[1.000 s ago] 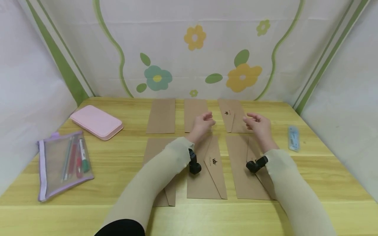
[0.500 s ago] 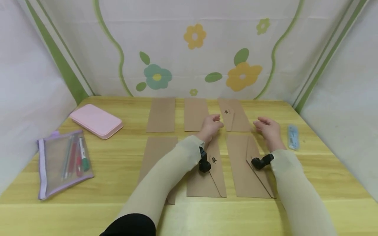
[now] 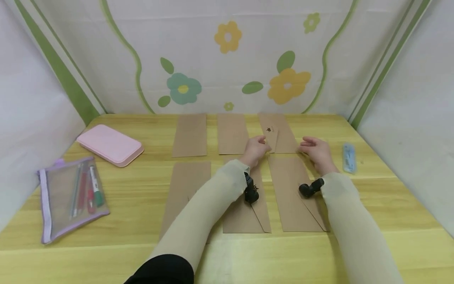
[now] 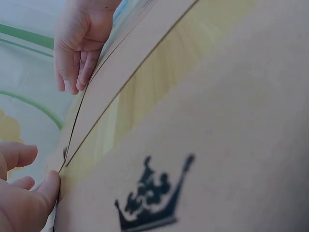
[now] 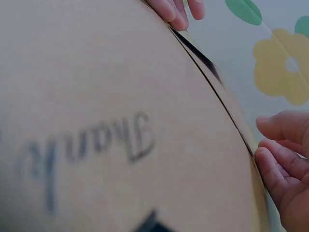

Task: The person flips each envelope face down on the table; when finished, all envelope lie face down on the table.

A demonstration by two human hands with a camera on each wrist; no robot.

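Brown paper envelopes lie in two rows on the table. At the near edge of the back right envelope (image 3: 283, 134), which has a small crown print, are both hands. My left hand (image 3: 255, 150) reaches its near left corner, thumb and fingers apart. My right hand (image 3: 317, 156) is at the near right corner, with a gap between thumb and fingers in the right wrist view. Under my left forearm lies the front middle envelope (image 3: 235, 223), its crown print (image 4: 152, 198) large in the left wrist view. The front right envelope (image 3: 289, 185) lies below my right wrist; lettering (image 5: 96, 140) fills the right wrist view.
Further envelopes are the back left envelope (image 3: 189, 136), back middle envelope (image 3: 232, 134) and front left envelope (image 3: 188, 177), partly covered by my left sleeve. A pink case (image 3: 110, 144) and a mesh pencil pouch (image 3: 65, 197) lie left; a small blue packet (image 3: 349, 157) lies right.
My left hand has moved right, from the back middle envelope to the back right one. My right hand first shifted right, then slightly back to that envelope's corner. The head view has tilted slightly.
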